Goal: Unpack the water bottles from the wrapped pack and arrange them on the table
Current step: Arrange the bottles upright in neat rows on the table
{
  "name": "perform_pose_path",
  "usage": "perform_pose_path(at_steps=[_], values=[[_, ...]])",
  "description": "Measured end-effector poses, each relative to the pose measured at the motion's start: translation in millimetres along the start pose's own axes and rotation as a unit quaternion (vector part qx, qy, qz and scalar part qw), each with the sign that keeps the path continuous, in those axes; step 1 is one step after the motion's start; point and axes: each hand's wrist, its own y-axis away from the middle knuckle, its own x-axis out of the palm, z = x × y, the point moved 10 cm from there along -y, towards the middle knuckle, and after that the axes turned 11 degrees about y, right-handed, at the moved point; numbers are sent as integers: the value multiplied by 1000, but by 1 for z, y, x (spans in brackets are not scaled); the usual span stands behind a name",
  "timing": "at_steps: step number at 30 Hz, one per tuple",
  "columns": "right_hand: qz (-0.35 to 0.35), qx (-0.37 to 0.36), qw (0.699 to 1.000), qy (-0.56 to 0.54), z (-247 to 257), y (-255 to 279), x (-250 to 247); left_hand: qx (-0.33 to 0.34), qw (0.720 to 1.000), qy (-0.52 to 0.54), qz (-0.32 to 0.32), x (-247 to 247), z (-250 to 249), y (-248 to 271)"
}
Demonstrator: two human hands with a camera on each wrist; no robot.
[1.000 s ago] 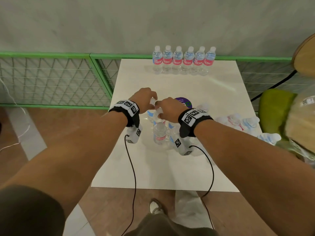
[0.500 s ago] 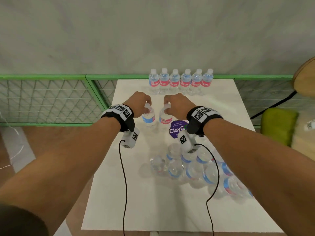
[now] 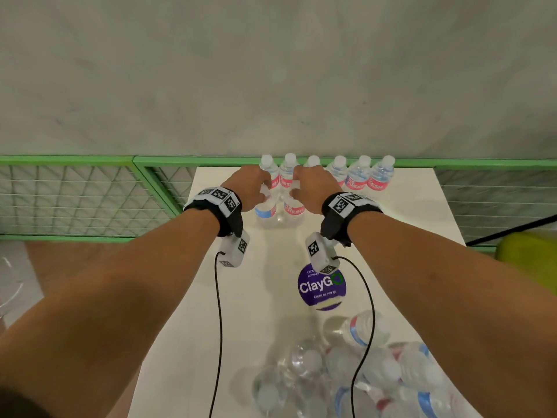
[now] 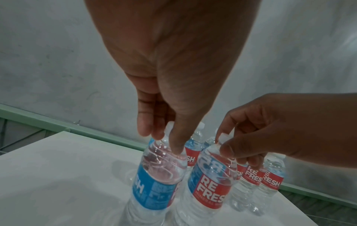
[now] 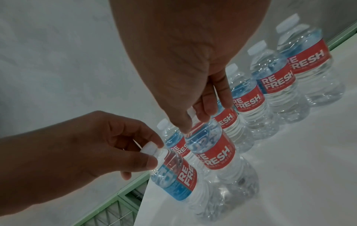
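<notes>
My left hand (image 3: pixel 260 188) pinches the neck of a clear water bottle (image 3: pixel 265 211) with a blue and red label. My right hand (image 3: pixel 300 188) pinches the neck of a second bottle (image 3: pixel 294 209) right beside it. Both bottles are upright, bases at the white table (image 3: pixel 407 236), just in front of a row of several bottles (image 3: pixel 358 176) along the far edge. In the left wrist view my left hand (image 4: pixel 164 140) holds its bottle (image 4: pixel 154 183) below the cap. In the right wrist view my right hand (image 5: pixel 195 120) holds its bottle (image 5: pixel 212 152). The opened pack (image 3: pixel 346 372) of bottles lies near me at the right.
A purple round sticker (image 3: pixel 321 289) marks the table's middle. A green mesh fence (image 3: pixel 90 200) runs behind and left of the table, under a grey wall. A green seat (image 3: pixel 527 248) is at the right. Wrist-camera cables hang over the pack.
Both hands lifted a bottle each from the pack and carried them away from me to the far row. The bottles now sit directly in front of that row.
</notes>
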Motion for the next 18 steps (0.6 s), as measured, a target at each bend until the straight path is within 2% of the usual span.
perform_pose_path(at_steps=[10, 15, 18], values=[[-10, 1, 1000, -10, -4, -29, 6, 9, 1000, 17, -4, -1, 0, -27], [20, -19, 999, -33, -4, -34, 12, 0, 1000, 26, -4, 0, 3, -26], [21, -25, 999, -44, -9, -30, 14, -28, 998, 36, -40, -5, 11, -23]])
